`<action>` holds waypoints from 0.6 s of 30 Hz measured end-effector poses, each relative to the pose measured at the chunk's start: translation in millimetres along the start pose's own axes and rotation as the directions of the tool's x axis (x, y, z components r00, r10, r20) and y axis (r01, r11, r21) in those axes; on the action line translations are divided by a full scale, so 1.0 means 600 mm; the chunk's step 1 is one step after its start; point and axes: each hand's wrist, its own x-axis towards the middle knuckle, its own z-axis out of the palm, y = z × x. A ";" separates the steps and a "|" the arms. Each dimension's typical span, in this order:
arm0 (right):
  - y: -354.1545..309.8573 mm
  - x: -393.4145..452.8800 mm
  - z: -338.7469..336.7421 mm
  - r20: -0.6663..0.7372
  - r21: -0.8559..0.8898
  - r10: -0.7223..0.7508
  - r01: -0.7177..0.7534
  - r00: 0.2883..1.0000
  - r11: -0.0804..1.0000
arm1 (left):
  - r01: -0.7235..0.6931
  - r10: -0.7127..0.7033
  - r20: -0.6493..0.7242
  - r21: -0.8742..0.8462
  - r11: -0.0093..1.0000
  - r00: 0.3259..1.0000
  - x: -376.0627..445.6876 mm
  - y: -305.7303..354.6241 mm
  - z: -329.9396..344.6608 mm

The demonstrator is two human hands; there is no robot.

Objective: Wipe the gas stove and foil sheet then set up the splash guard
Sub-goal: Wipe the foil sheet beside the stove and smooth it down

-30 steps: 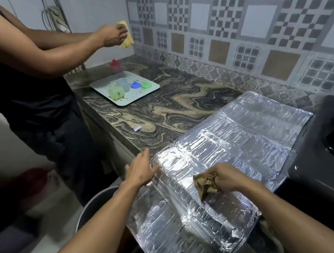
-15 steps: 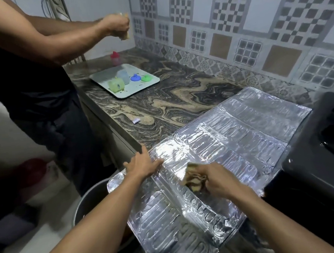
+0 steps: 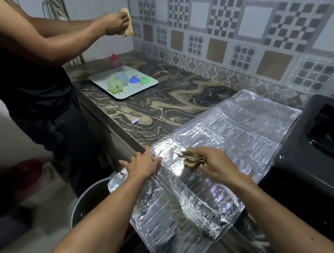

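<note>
Silvery foil sheet point(image 3: 212, 153) spread over the marbled counter point(image 3: 170, 102), near end overhanging the counter edge, far edge touching the black gas stove point(image 3: 320, 146) at the right. Ribbed and creased into panels, glaring under the light. No brand, label or writing legible anywhere.

Left hand point(image 3: 143, 164) flat on the near left part of the foil, fingers point(image 3: 154, 160) straight and spread, pressing down. Right hand point(image 3: 213, 164) just beside it on the foil, fingers curled round a crumpled brown cloth point(image 3: 193, 158), cloth touching the sheet.

Pale tray point(image 3: 124, 83) further along the counter, well apart from the foil. On it: a translucent green cup point(image 3: 115, 86) lying on its side, a clear cup point(image 3: 122, 78) behind it, a blue lid point(image 3: 134, 80) and a green lid point(image 3: 144, 80); contents of the cups not discernible. Small red-capped bottle point(image 3: 115, 60) standing just behind the tray. Tiny white scrap point(image 3: 135, 121) on the counter between tray and foil.

Grey bucket point(image 3: 89, 205) on the floor below the counter edge, partly hidden by the left forearm; inside too dark to judge.

Second person in dark clothing point(image 3: 32, 76) at the left, one hand point(image 3: 115, 24) holding a yellowish sponge point(image 3: 126, 22) against the patterned tile wall point(image 3: 234, 24).
</note>
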 end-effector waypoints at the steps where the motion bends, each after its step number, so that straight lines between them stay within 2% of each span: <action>1: -0.004 0.005 0.020 0.017 0.033 -0.039 0.039 0.999 0.999 | 0.005 -0.005 0.006 0.009 1.000 1.000 0.000 0.001 -0.001; 2: -0.006 0.005 0.040 0.063 0.016 -0.061 0.060 0.996 0.998 | 0.009 -0.009 0.011 0.018 1.000 1.000 0.000 0.002 -0.002; 4: 0.004 -0.002 0.075 0.131 -0.152 -0.111 0.131 0.985 0.980 | 0.013 -0.014 0.022 0.027 1.000 1.000 0.001 0.002 -0.004; 5: 0.009 -0.011 0.079 0.114 -0.209 -0.129 0.150 0.985 0.966 | 0.010 -0.011 0.025 0.031 0.999 1.000 0.002 0.003 -0.005; 10: 0.064 -0.067 0.049 0.131 -0.045 0.105 -0.100 0.986 0.994 | 0.019 -0.019 0.030 0.013 1.000 0.999 -0.001 0.002 -0.005; 15: 0.073 -0.082 0.039 0.099 0.010 0.185 -0.187 0.978 0.982 | 0.059 -0.060 0.002 -0.125 0.990 0.998 -0.011 -0.033 -0.004; 18: 0.067 -0.081 0.044 0.094 0.077 0.254 -0.262 0.963 0.962 | 0.090 -0.085 0.044 -0.122 0.988 0.995 -0.022 -0.084 -0.012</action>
